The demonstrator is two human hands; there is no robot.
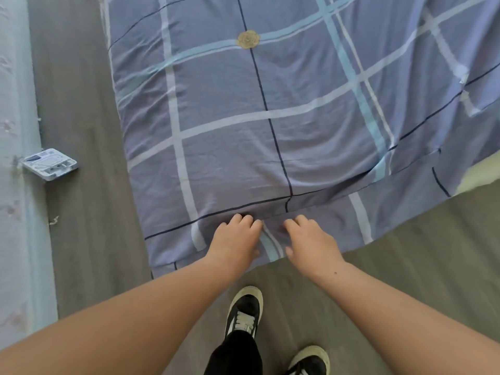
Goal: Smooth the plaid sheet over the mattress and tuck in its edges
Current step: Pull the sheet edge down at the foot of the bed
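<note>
At mattress edge (480,175), 2 hands (234,239) (311,240) clutch plaid sheet (230,131) (grey floor (81,109)).

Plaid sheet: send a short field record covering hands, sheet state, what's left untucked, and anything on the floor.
left hand: fingers bent, tips on the plaid sheet at its near edge; grip unconfirmed
right hand: same, just beside the left
sheet top: spread out, lightly wrinkled
near right edge: hangs loose over the floor, untucked
mattress: bare corner showing at far right
floor item: small white box at left
</note>
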